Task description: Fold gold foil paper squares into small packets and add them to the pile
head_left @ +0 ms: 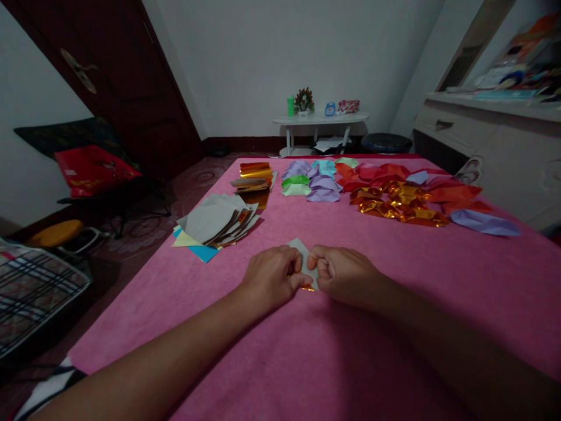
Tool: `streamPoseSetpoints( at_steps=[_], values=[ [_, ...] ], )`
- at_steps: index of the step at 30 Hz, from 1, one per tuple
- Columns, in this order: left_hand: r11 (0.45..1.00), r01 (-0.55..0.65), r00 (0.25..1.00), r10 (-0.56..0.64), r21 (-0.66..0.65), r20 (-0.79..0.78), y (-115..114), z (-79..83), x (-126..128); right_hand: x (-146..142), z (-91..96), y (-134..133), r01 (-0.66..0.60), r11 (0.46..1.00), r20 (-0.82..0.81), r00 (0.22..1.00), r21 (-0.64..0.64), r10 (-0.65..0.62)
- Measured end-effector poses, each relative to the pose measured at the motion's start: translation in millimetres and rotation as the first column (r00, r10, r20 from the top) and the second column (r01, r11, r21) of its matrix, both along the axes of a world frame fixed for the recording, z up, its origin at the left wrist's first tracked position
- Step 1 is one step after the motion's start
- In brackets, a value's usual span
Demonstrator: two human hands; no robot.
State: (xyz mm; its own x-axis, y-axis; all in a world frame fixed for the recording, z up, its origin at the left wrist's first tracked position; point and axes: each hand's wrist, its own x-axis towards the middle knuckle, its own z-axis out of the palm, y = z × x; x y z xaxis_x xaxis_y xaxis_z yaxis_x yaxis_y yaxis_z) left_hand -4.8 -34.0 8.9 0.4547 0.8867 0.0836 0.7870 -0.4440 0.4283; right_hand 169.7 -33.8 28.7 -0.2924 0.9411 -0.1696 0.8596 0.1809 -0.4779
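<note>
A small sheet of foil paper [298, 244] lies on the pink cloth in front of me, pale side up. Along its near edge a narrow gold strip shows where the paper is turned over. My left hand [272, 273] grips the left side, its thumb on the gold strip and its fingers curled. On the opposite side, my right hand [346, 273] has curled fingers pressed on the sheet. Part of the paper is hidden under both hands. A fanned stack of pale-backed paper sheets [210, 217] rests beyond my left hand, with blue and yellow sheets beneath.
Gold paper sheets [255, 171] are piled farther back. Folded purple and green papers [323, 188], gold foil pieces [397, 203] and red folded papers [381, 173] cover the far right. The pink-covered table [245, 362] ends at the left, near a chair with a red bag [94, 169].
</note>
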Motion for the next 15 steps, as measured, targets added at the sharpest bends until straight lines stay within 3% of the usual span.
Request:
streamPoseSetpoints(
  at_steps=[8,12,15],
  values=[
    [0.994,0.039,0.983,-0.020,-0.102,0.184,11,-8.7,-13,6,-11.7,6,-0.016,1.000,-0.137,0.990,-0.023,0.013],
    [0.964,0.174,0.932,-0.095,-0.202,0.349,19,-13.0,-21,7,-20.2,12,0.121,0.988,-0.216,0.972,0.097,-0.097],
    [0.945,0.267,0.884,-0.162,-0.189,0.439,22,-12.8,-24,5,-21.4,12,0.150,0.973,-0.210,0.971,0.174,-0.112]
  ],
)
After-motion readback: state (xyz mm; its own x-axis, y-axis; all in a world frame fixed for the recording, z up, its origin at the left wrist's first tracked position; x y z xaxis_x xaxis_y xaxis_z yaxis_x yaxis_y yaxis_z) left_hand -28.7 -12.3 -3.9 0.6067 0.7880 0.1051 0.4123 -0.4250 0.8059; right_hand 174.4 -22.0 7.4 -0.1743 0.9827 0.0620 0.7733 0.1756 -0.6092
